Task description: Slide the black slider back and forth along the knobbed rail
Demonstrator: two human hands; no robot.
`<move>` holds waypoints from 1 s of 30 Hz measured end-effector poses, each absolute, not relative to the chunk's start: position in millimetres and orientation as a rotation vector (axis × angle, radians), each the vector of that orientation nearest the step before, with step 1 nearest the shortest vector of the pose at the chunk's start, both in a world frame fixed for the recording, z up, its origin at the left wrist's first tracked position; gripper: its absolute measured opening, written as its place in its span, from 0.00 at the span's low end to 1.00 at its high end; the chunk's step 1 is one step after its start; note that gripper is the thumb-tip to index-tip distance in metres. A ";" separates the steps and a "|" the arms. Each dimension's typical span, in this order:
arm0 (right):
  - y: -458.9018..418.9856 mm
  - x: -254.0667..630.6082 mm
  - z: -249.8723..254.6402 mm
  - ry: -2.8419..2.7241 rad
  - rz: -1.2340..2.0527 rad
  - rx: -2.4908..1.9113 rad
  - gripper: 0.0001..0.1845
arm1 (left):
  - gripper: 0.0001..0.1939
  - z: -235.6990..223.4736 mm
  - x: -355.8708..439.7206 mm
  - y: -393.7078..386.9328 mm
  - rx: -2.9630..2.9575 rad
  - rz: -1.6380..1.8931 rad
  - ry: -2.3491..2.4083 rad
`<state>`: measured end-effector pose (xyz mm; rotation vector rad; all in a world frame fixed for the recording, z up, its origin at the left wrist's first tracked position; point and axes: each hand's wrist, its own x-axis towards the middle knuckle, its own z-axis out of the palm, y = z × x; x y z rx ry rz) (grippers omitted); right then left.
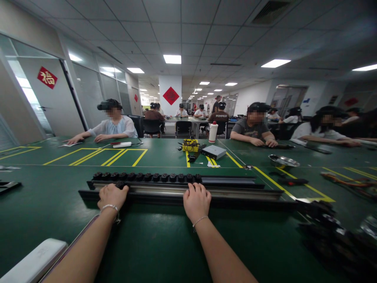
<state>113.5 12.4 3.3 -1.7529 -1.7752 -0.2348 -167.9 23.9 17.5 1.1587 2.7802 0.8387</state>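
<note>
Two long black rails lie side by side across the table in front of me. The nearer rail (244, 193) has a bare metallic channel. On the farther rail (232, 180), a row of small black parts (156, 177) fills the left and middle stretch. My left hand (112, 196) is closed at the left part of the nearer rail, its thumb and fingers around a small black part (121, 184). My right hand (196, 201) is curled over the middle of that rail and grips it. Its fingertips reach the channel, and its palm side is hidden.
A dark pile of loose parts (330, 228) lies at the right. Farther back are a metal bowl (283, 161), a grey box (214, 152), a yellow item wrapped in cable (190, 145) and a white bottle (213, 132). A white case (35, 261) is at lower left. Co-workers sit opposite.
</note>
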 end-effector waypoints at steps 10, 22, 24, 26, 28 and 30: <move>12.4 113.5 2.7 -1.770 -0.233 -1.745 0.19 | 0.32 16.7 -169.5 25.4 1.152 0.821 2.779; 12.8 113.3 2.4 -1.755 -0.211 -1.727 0.19 | 0.28 11.4 -175.9 26.4 1.170 0.856 2.746; 12.8 113.2 2.3 -1.752 -0.205 -1.725 0.19 | 0.28 12.4 -175.7 25.7 1.170 0.858 2.737; 12.8 113.2 2.2 -1.750 -0.202 -1.724 0.19 | 0.28 13.7 -174.1 24.9 1.167 0.855 2.727; 12.8 113.3 2.2 -1.753 -0.207 -1.721 0.19 | 0.28 14.8 -171.3 24.3 1.169 0.847 2.719; 12.7 113.5 2.3 -1.758 -0.213 -1.716 0.19 | 0.28 15.2 -168.1 24.0 1.181 0.833 2.717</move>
